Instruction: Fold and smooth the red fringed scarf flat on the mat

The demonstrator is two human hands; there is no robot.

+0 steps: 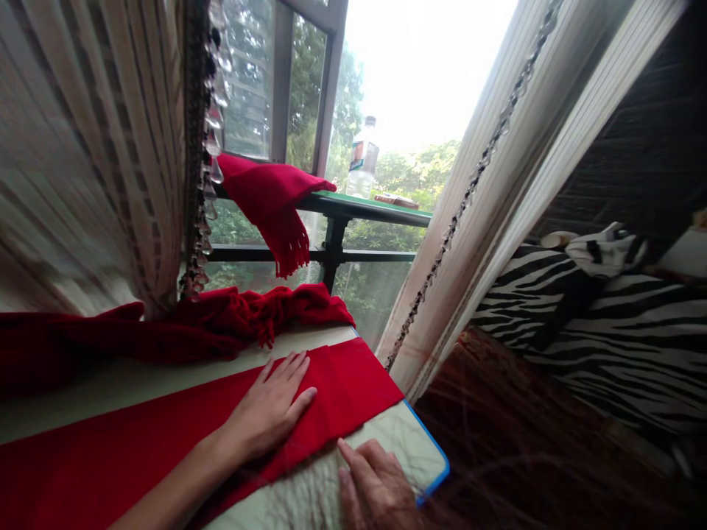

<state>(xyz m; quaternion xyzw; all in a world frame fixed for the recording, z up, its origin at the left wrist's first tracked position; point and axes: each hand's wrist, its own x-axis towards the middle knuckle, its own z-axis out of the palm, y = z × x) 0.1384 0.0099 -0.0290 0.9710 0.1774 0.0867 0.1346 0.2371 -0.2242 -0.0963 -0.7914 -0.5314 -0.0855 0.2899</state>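
A long red cloth (138, 449) lies flat across a pale table (412, 445) with a blue rim. My left hand (270, 412) rests palm down on the cloth near its right end, fingers stretched out and together. My right hand (375, 486) lies flat on the bare tabletop just below the cloth's lower edge, with its fingertips touching that edge. Neither hand grips anything. A second red scarf (221, 324) with fringe is bunched along the far side of the table.
A third red scarf (265, 199) hangs over a dark railing shelf (375, 210), where a plastic bottle (361, 158) stands. A beaded curtain (82, 147) hangs at the left. Zebra-striped bedding (607, 331) lies to the right of the table.
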